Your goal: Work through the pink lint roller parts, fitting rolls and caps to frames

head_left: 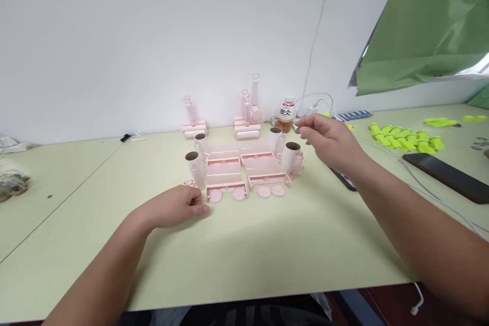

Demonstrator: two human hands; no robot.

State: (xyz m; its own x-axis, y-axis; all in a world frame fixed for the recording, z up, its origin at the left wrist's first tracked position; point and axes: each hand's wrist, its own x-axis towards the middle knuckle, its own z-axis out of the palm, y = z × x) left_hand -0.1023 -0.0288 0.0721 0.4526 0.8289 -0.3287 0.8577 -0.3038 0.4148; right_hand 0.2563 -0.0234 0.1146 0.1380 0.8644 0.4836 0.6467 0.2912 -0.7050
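Note:
My left hand (175, 207) rests on the table with curled fingers, its thumb near a flat pink disc (215, 195). I see nothing held in it. My right hand (324, 140) is raised at the right, thumb and fingertips pinched together by a tiny pale thing I cannot make out. Between the hands lie open pink trays (269, 180) and clear covers (262, 165), which look like lint roller parts. Upright white paper rolls (292, 159) with brown cores stand at both sides, beside pink handles (197, 174). More pink discs (277, 190) lie in front.
Pink lint rollers (247, 127) stand against the wall, near a drink bottle (286, 116). To the right are yellow-green pieces (405, 137), a dark phone (446, 175) and white cables. Another phone (346, 181) lies partly under my right arm. A plastic bag (13, 183) sits far left.

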